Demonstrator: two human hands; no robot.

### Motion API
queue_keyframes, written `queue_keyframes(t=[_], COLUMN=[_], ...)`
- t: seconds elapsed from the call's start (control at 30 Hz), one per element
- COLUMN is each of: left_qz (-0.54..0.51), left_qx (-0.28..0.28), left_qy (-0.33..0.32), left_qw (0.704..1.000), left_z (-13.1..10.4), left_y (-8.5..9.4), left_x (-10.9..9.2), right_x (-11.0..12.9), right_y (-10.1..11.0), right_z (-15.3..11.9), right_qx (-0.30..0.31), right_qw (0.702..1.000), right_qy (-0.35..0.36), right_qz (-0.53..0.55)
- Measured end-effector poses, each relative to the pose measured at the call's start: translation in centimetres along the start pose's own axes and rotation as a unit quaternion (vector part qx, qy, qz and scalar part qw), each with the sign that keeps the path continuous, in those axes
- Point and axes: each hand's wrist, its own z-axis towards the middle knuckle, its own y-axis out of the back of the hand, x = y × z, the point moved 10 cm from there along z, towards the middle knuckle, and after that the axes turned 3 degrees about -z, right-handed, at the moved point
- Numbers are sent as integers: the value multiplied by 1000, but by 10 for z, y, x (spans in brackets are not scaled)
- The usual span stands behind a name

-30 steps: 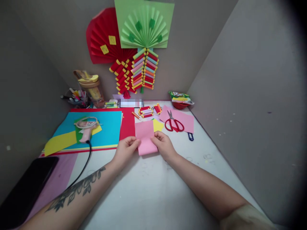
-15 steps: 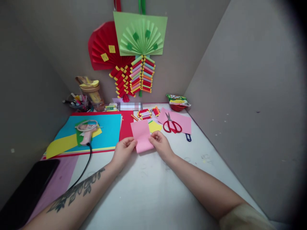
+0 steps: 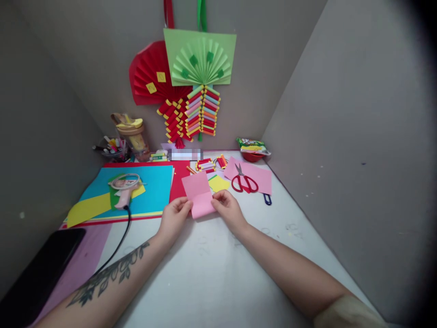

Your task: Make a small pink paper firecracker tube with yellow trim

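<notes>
A strip of pink paper (image 3: 200, 193) is held between my two hands above the white table, its near end bent over in a rounded fold. My left hand (image 3: 175, 218) pinches the left edge near that fold. Fingers of my right hand (image 3: 228, 210) are closed on the right edge at about the same height. The far end of the strip stands up free. Just behind it lie yellow paper pieces (image 3: 219, 183) and small rolled paper tubes (image 3: 205, 164). Red-handled scissors (image 3: 244, 178) rest on a larger pink sheet (image 3: 262, 176) to the right.
At left, a pink glue gun (image 3: 123, 197) with a black cord lies on blue sheets (image 3: 155, 182). Beyond stand a tumbler (image 3: 135, 140) and a basket of pens (image 3: 114, 148). A snack packet (image 3: 251, 146) sits at back right. Paper fan decorations (image 3: 204, 59) hang on the wall.
The near end of the pink paper is folded farther over, and the strip has tilted slightly left. Both hands keep their pinch. The camera view has shifted a little upward.
</notes>
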Motion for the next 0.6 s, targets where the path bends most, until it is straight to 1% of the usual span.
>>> queue_keyframes(t=[0.07,0.13,0.23,0.43,0.6], left_qz=[-4,-1,8,-1,-29], left_qx=[-3,1,13,38,65], left_qy=[-1,-3,2,10,25], left_qw=[1000,1000,1000,999,997], left_z=[0,0,0,-2,-2], left_y=[1,0,-3,-10,-17], left_x=[0,-1,0,4,7], right_x=[-1,-2,-4,-6,-7], right_y=[-3,-3,0,9,10], right_z=[0,0,0,1,1], right_qx=[18,22,6,-46,-59], right_qw=[1000,999,1000,998,997], right_qy=[3,-3,-17,-36,-41], right_qz=[-21,-25,-15,0,3])
